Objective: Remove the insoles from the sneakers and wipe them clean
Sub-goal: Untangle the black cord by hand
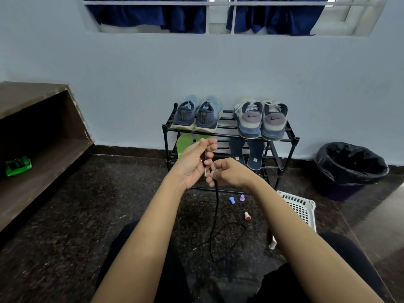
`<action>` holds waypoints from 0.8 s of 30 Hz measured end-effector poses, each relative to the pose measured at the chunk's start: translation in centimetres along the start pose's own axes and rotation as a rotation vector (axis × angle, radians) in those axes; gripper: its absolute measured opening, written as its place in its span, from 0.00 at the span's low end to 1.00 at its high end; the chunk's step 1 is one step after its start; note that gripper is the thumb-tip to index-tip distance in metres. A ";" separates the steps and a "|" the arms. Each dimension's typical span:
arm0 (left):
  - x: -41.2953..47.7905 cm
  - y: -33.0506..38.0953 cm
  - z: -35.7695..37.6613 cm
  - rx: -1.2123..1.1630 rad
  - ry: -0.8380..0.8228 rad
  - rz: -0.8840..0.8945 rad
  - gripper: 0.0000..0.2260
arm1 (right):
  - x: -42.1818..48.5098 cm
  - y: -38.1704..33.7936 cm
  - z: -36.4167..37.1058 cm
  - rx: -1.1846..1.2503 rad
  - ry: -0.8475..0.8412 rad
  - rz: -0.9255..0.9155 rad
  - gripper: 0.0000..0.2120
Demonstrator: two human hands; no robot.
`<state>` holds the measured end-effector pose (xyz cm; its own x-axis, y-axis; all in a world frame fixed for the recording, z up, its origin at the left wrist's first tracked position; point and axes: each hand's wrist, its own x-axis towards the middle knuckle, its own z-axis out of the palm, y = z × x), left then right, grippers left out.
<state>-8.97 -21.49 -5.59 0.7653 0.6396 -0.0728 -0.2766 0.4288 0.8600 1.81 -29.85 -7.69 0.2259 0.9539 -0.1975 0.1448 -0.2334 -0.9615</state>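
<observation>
Green pack (18, 165) on the shelf, far left. Left hand (194, 162) raised mid-frame, palm turned right, fingers curled round the top of a black cord (215, 215). Right hand (229, 173) just beside it, knuckles up, pinching the cord lower down; the rest hangs to the floor. Behind them a rack (284, 139): sneakers (260, 119) on the top tier, insoles (237, 149) on the tier below. Bin (352, 169) far right.

On the far rack (284, 139), top shelf, two pairs of sneakers stand with heels toward me: a dark blue pair (196, 115) on the left, a grey-and-white pair (261, 119) on the right. Below, green insoles (184, 143) lean under the left pair, navy insoles (246, 153) under the right.
</observation>
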 end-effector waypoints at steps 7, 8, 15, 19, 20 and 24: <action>0.0 0.3 -1.6 0.191 -0.004 0.022 0.16 | -2.3 -2.0 -0.6 -0.010 -0.197 -0.010 0.09; 0.0 0.4 -1.7 0.217 -0.006 0.019 0.16 | -2.6 -2.3 -0.7 0.031 -0.188 -0.037 0.09; -1.4 0.2 -2.1 0.462 -0.133 -0.205 0.14 | -3.0 -3.4 -1.6 0.367 -0.050 -0.203 0.09; -1.8 0.4 -2.1 0.470 -0.273 -0.342 0.18 | -2.6 -3.5 -2.1 0.525 0.099 -0.221 0.09; -1.8 0.5 -2.0 0.465 -0.301 -0.369 0.18 | -2.5 -3.6 -2.2 0.592 0.123 -0.224 0.09; -2.4 0.6 -1.7 0.426 -0.415 -0.423 0.19 | -1.9 -3.8 -3.3 0.797 0.283 -0.259 0.09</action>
<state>-11.97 -21.69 -5.79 0.9373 0.1436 -0.3177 0.2770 0.2464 0.9287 4.02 -31.44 -3.00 0.5248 0.8513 -0.0020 -0.4662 0.2854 -0.8374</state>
